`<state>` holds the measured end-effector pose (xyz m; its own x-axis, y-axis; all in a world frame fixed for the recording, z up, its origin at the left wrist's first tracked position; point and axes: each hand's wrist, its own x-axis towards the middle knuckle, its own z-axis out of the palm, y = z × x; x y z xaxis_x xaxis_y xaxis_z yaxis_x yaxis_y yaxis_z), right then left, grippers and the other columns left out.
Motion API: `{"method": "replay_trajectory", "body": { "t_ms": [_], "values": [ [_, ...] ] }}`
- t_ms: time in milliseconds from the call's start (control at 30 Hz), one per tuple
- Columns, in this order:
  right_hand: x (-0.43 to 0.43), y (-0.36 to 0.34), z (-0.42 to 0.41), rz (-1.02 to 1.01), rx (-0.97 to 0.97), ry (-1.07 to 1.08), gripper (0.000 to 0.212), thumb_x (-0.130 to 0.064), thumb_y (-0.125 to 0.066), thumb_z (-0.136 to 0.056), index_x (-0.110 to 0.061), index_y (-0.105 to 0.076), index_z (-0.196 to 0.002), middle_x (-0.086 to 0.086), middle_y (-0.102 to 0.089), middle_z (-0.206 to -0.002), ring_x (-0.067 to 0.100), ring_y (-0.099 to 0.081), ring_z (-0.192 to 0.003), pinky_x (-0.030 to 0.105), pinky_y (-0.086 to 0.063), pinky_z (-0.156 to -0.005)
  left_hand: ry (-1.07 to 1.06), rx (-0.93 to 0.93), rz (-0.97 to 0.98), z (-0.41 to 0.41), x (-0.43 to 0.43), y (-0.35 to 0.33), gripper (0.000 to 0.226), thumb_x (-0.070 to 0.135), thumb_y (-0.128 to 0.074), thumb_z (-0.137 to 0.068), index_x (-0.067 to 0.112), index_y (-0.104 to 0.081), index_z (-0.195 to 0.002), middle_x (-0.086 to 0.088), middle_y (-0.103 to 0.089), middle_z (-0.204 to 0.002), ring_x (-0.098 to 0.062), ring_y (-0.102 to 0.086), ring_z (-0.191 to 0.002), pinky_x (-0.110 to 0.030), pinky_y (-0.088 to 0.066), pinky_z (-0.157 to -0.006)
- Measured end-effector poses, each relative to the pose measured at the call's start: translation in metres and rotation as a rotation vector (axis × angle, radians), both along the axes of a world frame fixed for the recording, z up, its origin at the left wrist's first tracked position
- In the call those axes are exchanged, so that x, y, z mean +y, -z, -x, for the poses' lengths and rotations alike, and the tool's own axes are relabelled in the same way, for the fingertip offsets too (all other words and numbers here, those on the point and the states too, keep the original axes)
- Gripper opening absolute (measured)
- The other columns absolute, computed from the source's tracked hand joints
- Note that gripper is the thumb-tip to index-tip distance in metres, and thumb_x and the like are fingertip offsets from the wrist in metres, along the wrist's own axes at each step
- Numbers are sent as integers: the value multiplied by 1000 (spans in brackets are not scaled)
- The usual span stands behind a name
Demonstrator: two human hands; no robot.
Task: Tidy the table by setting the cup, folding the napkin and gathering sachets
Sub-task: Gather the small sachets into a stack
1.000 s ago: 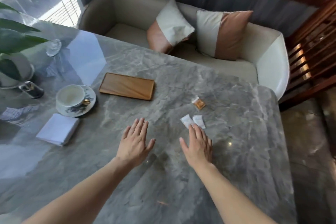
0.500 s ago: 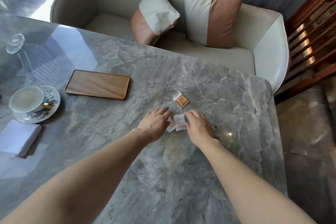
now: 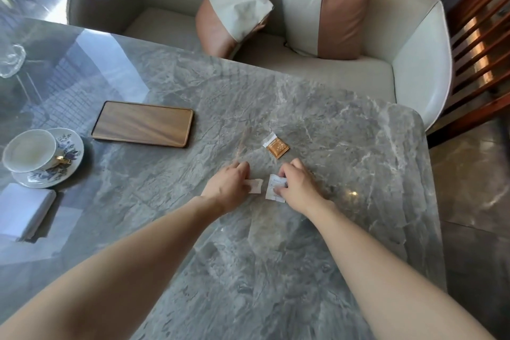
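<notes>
Two white sachets lie on the grey marble table (image 3: 303, 270). My left hand (image 3: 229, 185) pinches the left white sachet (image 3: 255, 185). My right hand (image 3: 296, 185) grips the right white sachet (image 3: 274, 188), which stands partly lifted. An orange sachet (image 3: 276, 145) rests just beyond both hands, untouched. At the far left a white cup (image 3: 30, 149) stands on a flowered saucer (image 3: 70, 159). In front of the saucer lies a folded white napkin (image 3: 23, 210).
A wooden tray (image 3: 143, 123) lies between the cup and the sachets. A clear glass (image 3: 11, 59) stands at the far left edge. Beyond the table is a beige sofa (image 3: 317, 72) with two cushions. The table's right edge drops to a dark floor.
Both hands reached forward from flat on the table to the two white sachets, took hold of them and pulled them slightly apart. The view shifted right.
</notes>
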<state>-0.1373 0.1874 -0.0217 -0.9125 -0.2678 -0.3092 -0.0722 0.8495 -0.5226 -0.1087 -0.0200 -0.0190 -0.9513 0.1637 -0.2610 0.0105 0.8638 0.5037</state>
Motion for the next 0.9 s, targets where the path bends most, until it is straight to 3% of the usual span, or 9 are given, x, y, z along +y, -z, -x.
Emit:
{"method": "replay_trajectory", "body": {
  "t_ms": [133, 233, 333, 500, 667, 800, 900],
  "values": [
    [-2, -8, -14, 125, 101, 96, 20, -10, -68, -87, -18, -50, -86, -1, -54, -91, 20, -52, -80, 34, -42, -68, -111, 187, -40, -17, -6, -4, 19, 19, -59, -92, 21, -41, -84, 3, -49, -87, -24, -52, -72, -36, -41, -58],
    [-4, -9, -40, 173, 287, 106, 21, -1, -67, -83, -16, -53, -86, 0, -53, -93, 20, -54, -78, 37, -48, -67, -33, 300, 45, -38, -7, 1, 9, 15, -57, -92, 17, -49, -88, -3, -50, -91, -28, -52, -70, -37, -44, -52],
    [-3, 0, -67, 167, 326, 41, 23, 5, -63, -77, -14, -54, -87, 1, -53, -100, 24, -58, -85, 41, -52, -70, 44, 229, 47, -61, -4, 13, 11, 24, -60, -92, 16, -53, -91, -4, -51, -93, -29, -55, -75, -39, -48, -55],
    [2, 9, -95, 61, 296, -24, 24, 0, -67, -73, -10, -68, -95, 4, -62, -121, 27, -59, -107, 43, -50, -92, 46, 142, -3, -78, 3, 15, 27, 42, -60, -89, 18, -58, -101, 2, -50, -101, -20, -57, -80, -33, -52, -63],
    [-8, 1, -93, 85, 325, 159, 9, -3, -69, -84, -3, -66, -93, 13, -62, -104, 32, -60, -98, 47, -52, -85, -181, 155, -60, -73, 4, 5, 26, 35, -58, -96, 15, -60, -112, -5, -57, -105, -29, -60, -97, -40, -51, -79],
    [-27, -8, -81, -60, 123, 317, 27, -29, -69, -90, -10, -56, -106, 11, -59, -112, 30, -54, -108, 42, -48, -88, -269, -2, 158, -64, 11, 1, 43, 47, -62, -91, 14, -53, -118, -9, -57, -113, -30, -52, -107, -42, -46, -90],
    [-37, -7, -77, -65, 35, 381, 33, -26, -72, -88, -11, -53, -111, 10, -60, -118, 30, -56, -112, 41, -49, -90, -332, -75, 128, -61, 22, -2, 35, 39, -65, -89, 12, -51, -107, -11, -64, -108, -33, -56, -104, -44, -46, -86]
  ]
}}
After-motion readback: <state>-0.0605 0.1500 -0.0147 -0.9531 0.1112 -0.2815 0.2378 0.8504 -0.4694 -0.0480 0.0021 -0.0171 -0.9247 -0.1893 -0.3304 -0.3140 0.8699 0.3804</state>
